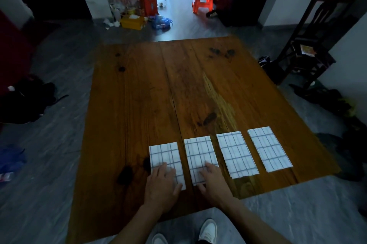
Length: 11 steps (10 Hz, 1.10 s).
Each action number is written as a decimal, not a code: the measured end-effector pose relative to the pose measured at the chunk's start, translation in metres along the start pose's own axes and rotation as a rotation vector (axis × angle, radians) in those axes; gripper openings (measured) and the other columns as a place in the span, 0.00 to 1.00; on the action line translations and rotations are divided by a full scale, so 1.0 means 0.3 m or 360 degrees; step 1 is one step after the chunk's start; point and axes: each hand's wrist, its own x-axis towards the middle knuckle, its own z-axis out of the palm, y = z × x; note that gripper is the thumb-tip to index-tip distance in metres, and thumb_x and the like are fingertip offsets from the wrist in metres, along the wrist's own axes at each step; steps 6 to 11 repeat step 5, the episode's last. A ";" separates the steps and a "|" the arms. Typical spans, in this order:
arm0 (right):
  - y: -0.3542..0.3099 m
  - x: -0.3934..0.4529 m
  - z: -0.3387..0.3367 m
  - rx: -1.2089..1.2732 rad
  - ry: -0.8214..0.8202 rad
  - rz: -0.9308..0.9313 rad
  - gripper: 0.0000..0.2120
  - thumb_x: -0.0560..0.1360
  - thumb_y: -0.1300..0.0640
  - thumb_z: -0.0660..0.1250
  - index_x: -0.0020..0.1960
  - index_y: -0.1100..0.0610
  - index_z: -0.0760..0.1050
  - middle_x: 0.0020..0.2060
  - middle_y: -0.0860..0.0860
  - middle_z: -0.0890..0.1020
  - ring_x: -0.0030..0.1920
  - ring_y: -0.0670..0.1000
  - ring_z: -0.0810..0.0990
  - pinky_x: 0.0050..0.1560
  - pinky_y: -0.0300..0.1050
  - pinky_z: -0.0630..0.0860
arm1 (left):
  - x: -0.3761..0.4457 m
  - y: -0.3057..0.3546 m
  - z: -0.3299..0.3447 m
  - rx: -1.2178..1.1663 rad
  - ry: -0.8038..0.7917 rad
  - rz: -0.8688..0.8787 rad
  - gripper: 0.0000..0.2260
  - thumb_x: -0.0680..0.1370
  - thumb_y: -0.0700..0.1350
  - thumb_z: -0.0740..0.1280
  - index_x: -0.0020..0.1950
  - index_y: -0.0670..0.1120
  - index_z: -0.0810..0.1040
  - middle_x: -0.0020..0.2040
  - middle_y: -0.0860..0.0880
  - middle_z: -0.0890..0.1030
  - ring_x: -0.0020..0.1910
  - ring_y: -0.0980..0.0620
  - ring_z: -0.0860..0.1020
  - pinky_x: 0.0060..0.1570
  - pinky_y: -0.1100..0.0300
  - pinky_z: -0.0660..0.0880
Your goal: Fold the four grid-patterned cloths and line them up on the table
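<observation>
Lying in a row along the near edge of the brown wooden table (178, 85), the four folded white grid-patterned cloths (237, 154) are looking finished, though the left hand (161, 186) and right hand (213, 182), fingers flat and gripping nothing, are risking nudging two askew.

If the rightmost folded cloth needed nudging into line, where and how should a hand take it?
Pinch the rightmost cloth at its near short edge, coming from the person's side with the right hand. It lies flat, apart from its neighbour, so probably only an edge offers purchase.
</observation>
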 end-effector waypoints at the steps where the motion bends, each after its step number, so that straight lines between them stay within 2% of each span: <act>1: -0.004 -0.002 -0.007 0.0025 -0.0010 0.0012 0.20 0.76 0.48 0.65 0.67 0.50 0.70 0.74 0.52 0.62 0.73 0.53 0.60 0.74 0.51 0.63 | 0.014 0.006 -0.036 -0.0024 -0.0045 -0.0003 0.19 0.79 0.59 0.59 0.68 0.54 0.68 0.73 0.50 0.63 0.73 0.49 0.59 0.65 0.52 0.67; 2: -0.007 -0.007 -0.026 0.0109 0.0011 0.0033 0.21 0.78 0.49 0.64 0.70 0.51 0.69 0.73 0.51 0.64 0.73 0.51 0.61 0.75 0.47 0.61 | 0.040 -0.006 -0.059 -0.0097 -0.0125 -0.0024 0.14 0.79 0.57 0.60 0.63 0.55 0.72 0.70 0.52 0.65 0.71 0.50 0.61 0.62 0.52 0.70; 3: -0.022 -0.012 -0.069 0.0235 0.0154 0.0079 0.24 0.79 0.52 0.63 0.74 0.54 0.64 0.72 0.50 0.66 0.72 0.49 0.64 0.72 0.41 0.59 | 0.070 -0.009 -0.090 -0.0114 -0.0193 -0.0012 0.14 0.80 0.55 0.60 0.63 0.54 0.73 0.67 0.51 0.69 0.68 0.51 0.65 0.62 0.54 0.71; 4: -0.039 -0.006 -0.113 0.0309 0.0259 0.0077 0.28 0.78 0.51 0.65 0.76 0.52 0.62 0.72 0.48 0.66 0.71 0.48 0.64 0.72 0.42 0.60 | 0.082 -0.020 -0.121 -0.0160 -0.0030 0.0021 0.19 0.80 0.55 0.62 0.70 0.52 0.70 0.70 0.51 0.69 0.70 0.51 0.64 0.67 0.54 0.67; 5: -0.061 0.019 -0.160 0.0291 0.0277 0.0082 0.28 0.78 0.48 0.65 0.76 0.51 0.62 0.73 0.48 0.65 0.72 0.48 0.64 0.72 0.44 0.61 | 0.081 -0.023 -0.178 -0.0263 0.0118 0.0006 0.19 0.80 0.56 0.62 0.69 0.52 0.71 0.69 0.52 0.70 0.68 0.53 0.65 0.66 0.57 0.67; 11: -0.061 0.019 -0.160 0.0291 0.0277 0.0082 0.28 0.78 0.48 0.65 0.76 0.51 0.62 0.73 0.48 0.65 0.72 0.48 0.64 0.72 0.44 0.61 | 0.081 -0.023 -0.178 -0.0263 0.0118 0.0006 0.19 0.80 0.56 0.62 0.69 0.52 0.71 0.69 0.52 0.70 0.68 0.53 0.65 0.66 0.57 0.67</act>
